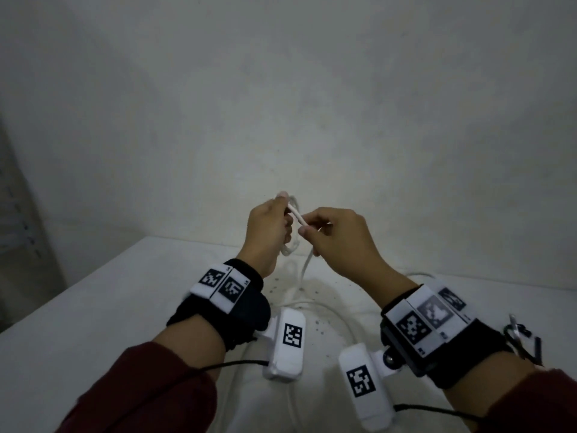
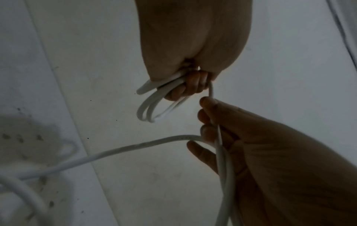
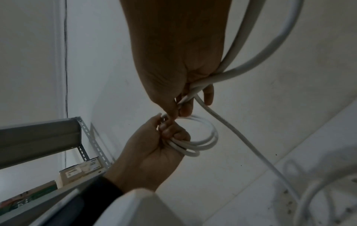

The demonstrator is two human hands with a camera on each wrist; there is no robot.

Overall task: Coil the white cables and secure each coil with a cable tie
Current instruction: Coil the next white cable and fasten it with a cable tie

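At mid-frame, the left hand [image 1: 268, 228] grips a small coil of thin white round cable [image 3: 195, 137]; the right hand [image 1: 337, 235] pinches the feeding strand. Its slack lies on the white table [image 1: 93, 307] below; a snag there could pull loops loose.

I can't see where the white cable [image 2: 119, 150] ends: its slack runs off the lower edge of the left wrist view, blurred. The left hand [image 1: 265, 235] hides most of the coil [image 3: 199, 137] from the head camera. Small dark pieces [image 1: 524, 339] by my right wrist are too blurred to identify.
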